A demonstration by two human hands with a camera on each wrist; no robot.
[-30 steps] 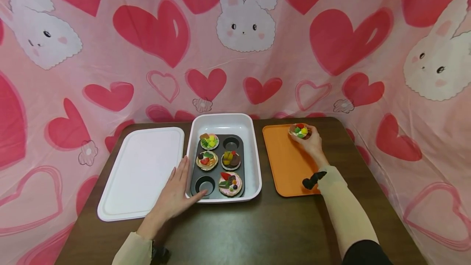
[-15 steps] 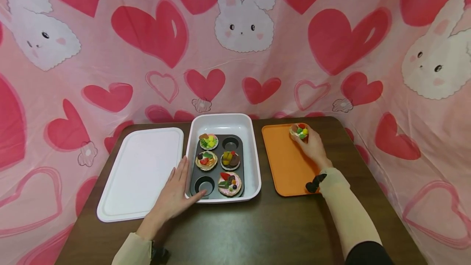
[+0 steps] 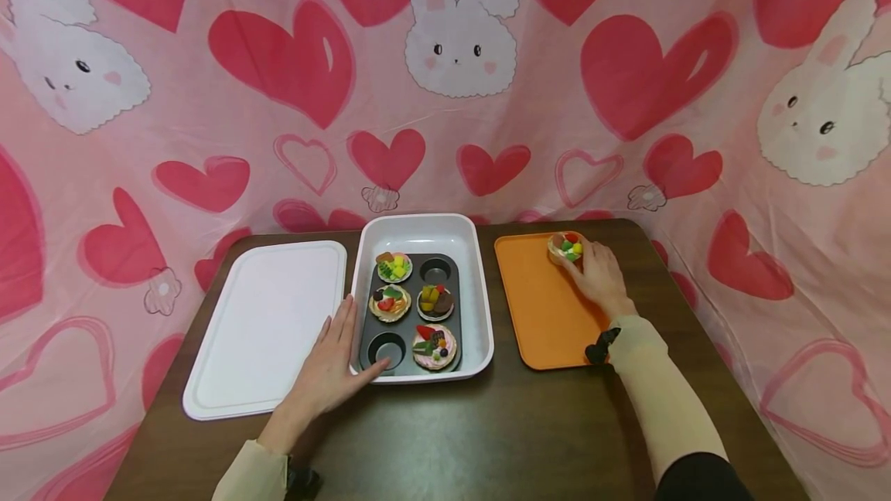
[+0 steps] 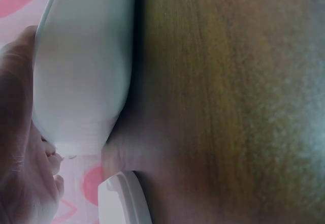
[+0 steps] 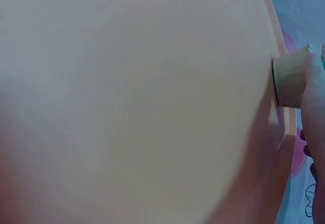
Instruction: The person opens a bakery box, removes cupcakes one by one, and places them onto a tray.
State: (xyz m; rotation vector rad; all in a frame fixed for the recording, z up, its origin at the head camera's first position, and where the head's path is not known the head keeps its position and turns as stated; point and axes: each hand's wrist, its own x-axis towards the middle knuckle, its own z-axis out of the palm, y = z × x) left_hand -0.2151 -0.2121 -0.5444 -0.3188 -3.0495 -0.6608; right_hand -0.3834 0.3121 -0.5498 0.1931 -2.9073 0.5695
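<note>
In the head view my right hand (image 3: 600, 277) is at a small fruit-topped tart (image 3: 565, 247) near the far end of an orange tray (image 3: 539, 308). Its thumb is beside the tart and its fingers lie loosely at the right edge. The right wrist view shows the pale tart cup (image 5: 290, 79) upright on the tray, partly behind the thumb. My left hand (image 3: 330, 362) rests with straight fingers along the left rim of a white deep tray (image 3: 480, 331), thumb over its front corner. Inside is a dark muffin tin (image 3: 415, 331) bearing several decorated tarts (image 3: 435, 347).
A flat white tray (image 3: 271, 315) lies left of the deep tray. Two tin cups, front left (image 3: 387, 348) and back right (image 3: 436, 271), hold no tart. The dark wooden table (image 3: 473, 447) meets a pink heart-patterned cloth (image 3: 278, 138) at the back.
The tart has settled upright at the far end of the orange tray. My right hand has loosened and shifted slightly to the right of it. The left hand stays put.
</note>
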